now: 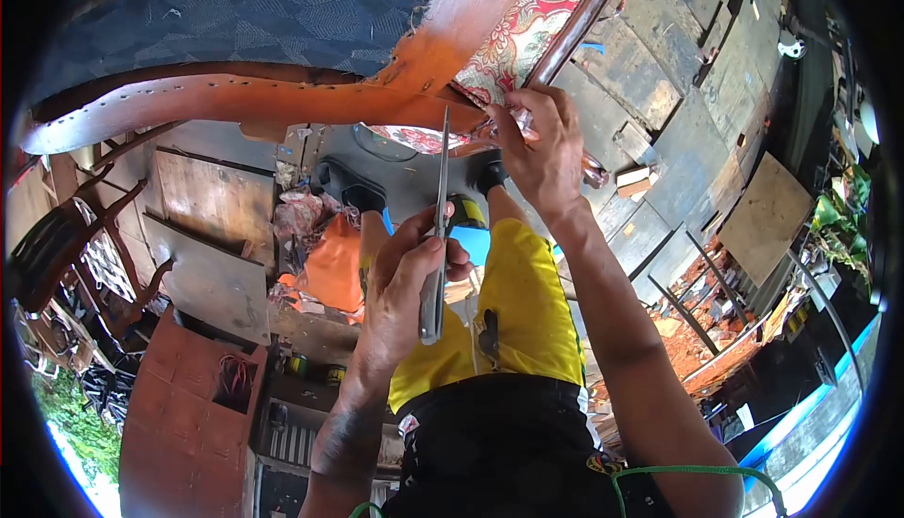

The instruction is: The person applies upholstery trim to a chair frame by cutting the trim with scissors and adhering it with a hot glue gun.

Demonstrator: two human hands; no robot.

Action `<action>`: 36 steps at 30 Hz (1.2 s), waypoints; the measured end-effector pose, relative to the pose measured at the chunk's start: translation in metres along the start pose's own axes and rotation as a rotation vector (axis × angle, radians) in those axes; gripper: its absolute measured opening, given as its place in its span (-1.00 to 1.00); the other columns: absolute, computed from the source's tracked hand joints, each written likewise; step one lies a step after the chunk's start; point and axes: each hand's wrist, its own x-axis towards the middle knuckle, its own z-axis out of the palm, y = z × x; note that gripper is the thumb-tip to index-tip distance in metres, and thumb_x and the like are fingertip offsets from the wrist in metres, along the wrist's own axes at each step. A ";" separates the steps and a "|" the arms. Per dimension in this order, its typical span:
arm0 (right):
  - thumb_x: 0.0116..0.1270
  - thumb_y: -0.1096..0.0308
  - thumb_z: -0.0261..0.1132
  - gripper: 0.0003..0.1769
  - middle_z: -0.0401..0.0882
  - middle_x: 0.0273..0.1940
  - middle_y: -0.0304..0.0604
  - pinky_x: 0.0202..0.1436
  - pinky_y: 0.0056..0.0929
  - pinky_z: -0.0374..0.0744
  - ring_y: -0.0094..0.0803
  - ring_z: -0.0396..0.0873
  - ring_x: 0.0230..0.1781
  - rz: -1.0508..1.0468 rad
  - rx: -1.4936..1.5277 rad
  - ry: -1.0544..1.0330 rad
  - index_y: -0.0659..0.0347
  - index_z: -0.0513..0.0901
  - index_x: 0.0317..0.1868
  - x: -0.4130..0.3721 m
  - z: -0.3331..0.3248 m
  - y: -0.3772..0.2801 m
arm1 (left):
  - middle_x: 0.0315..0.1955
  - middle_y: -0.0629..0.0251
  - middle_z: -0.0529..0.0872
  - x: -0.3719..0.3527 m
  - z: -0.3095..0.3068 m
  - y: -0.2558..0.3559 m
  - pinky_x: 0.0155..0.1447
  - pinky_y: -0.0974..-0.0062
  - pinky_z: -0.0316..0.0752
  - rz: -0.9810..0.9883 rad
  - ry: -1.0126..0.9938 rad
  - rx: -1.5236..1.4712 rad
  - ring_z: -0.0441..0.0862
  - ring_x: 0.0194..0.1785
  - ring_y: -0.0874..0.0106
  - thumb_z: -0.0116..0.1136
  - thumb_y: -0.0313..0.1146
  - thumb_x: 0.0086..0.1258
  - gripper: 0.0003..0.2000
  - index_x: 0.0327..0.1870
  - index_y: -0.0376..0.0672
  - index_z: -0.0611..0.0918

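A knife [434, 283] with a grey metal handle and a long, thin blade is gripped in my left hand [400, 278]. Its tip points up at an orange-brown wooden chair frame [311, 102]. My right hand [546, 146] is closed at the corner of the frame, with thumb and fingers at the edge of the red-and-cream floral fabric [527, 24]. The fingers hide exactly what they pinch. A dark polished rail [576, 21] runs beside the fabric. Along the frame's curved edge is a row of small holes.
Dark blue patterned upholstery [254, 24] fills the upper left. Wooden boards [650, 66] cover the floor. Orange cloth [331, 264] lies by my feet. A reddish-brown cabinet [179, 405] stands lower left, near dark carved chair parts [71, 235]. A loose board [765, 205] leans at right.
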 end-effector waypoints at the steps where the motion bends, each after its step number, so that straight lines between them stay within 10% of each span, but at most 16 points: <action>1: 0.24 0.40 0.58 -0.72 0.68 -0.13 -0.06 -0.05 -0.08 0.67 0.00 0.67 -0.09 0.019 0.020 -0.026 0.15 0.67 -0.10 0.002 0.005 0.000 | -0.21 0.28 0.69 0.001 0.002 0.004 0.02 0.51 0.61 -0.001 0.005 0.006 0.66 -0.15 0.52 0.05 -0.15 0.60 -0.46 0.44 -0.36 0.50; 36: 0.21 0.42 0.56 -0.72 0.69 -0.18 -0.13 -0.13 -0.14 0.69 -0.09 0.68 -0.17 -0.109 0.014 -0.045 0.11 0.68 -0.11 0.010 0.007 0.009 | -0.14 0.02 0.75 0.019 0.023 0.048 0.29 -0.04 0.71 -0.331 -0.094 -0.326 0.79 0.09 -0.05 0.04 -0.01 0.56 -0.37 0.40 -0.44 0.52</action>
